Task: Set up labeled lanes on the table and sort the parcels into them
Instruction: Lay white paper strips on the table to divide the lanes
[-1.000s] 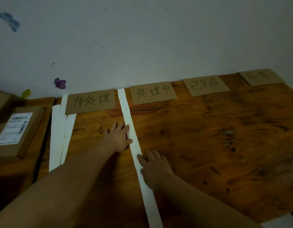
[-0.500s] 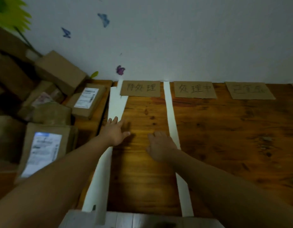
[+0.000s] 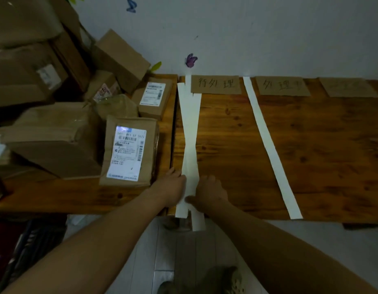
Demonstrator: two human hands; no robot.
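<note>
Both hands have come off the laid divider and over to the spare strips (image 3: 189, 134) at the table's (image 3: 311, 166) left edge, and my head has turned left with them, so the parcels (image 3: 128, 151) heaped on the side surface now fill that side of the view. My right hand (image 3: 209, 192) has its fingers curled and its thumb pressed across the near end of the stack, pinching it. My left hand (image 3: 173, 187) meets the stack's left edge with bent fingers; in this dim light I can't tell whether it grips the paper or only steadies it.

One divider strip (image 3: 268, 145) already runs from the wall to the near edge, between the first label card (image 3: 215, 84) and the second label card (image 3: 282, 85). A third label card (image 3: 349, 87) lies further right with no strip before it.

So I judge I'm still laying lanes, not sorting. Next I need to peel a single strip free of the crossed stack and carry it right, between the second and third cards.
</note>
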